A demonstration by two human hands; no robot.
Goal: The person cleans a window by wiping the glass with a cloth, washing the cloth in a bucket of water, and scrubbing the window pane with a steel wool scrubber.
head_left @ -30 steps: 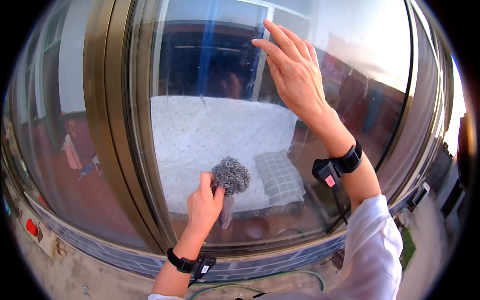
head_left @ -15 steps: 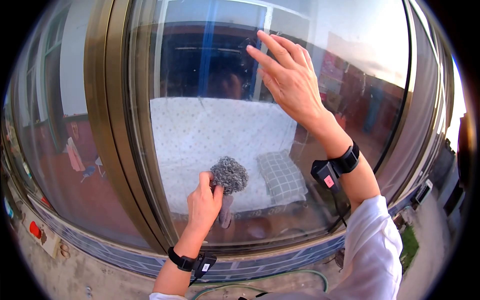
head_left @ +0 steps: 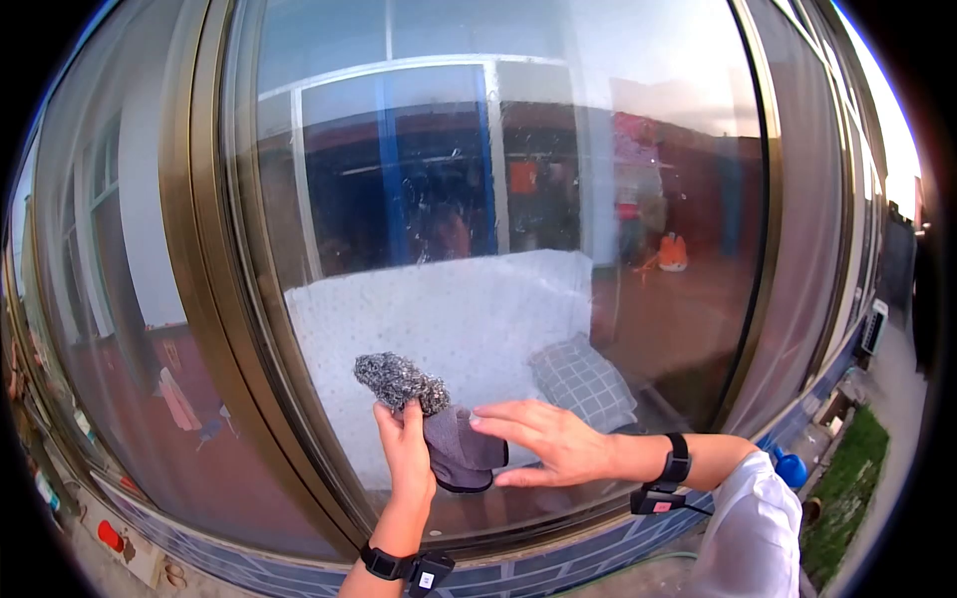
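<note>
My left hand [head_left: 404,453] is closed around a silvery steel wool scourer [head_left: 387,379] and a folded grey cloth [head_left: 464,448] with a dark edging. The scourer sticks out above the thumb, while the cloth spreads to the right of the palm. Close by, my right hand [head_left: 553,444] has its fingers stretched out and thumb apart. Its fingertips reach the cloth's right side; whether they press on it I cannot tell. Both hands are in front of a large glass pane [head_left: 538,209] that shows small marks and reflections.
A brown metal frame [head_left: 194,239] borders the pane on the left. Behind the glass are a white-covered sofa [head_left: 439,299] and a checked pillow [head_left: 583,379]. Below runs a blue tiled ledge [head_left: 498,553]. A red object [head_left: 110,535] lies at lower left, and grass [head_left: 847,498] grows at right.
My right hand has come down from high on the glass to the cloth. The cloth, hanging mostly hidden before, is now spread beside my left hand. The view has shifted too.
</note>
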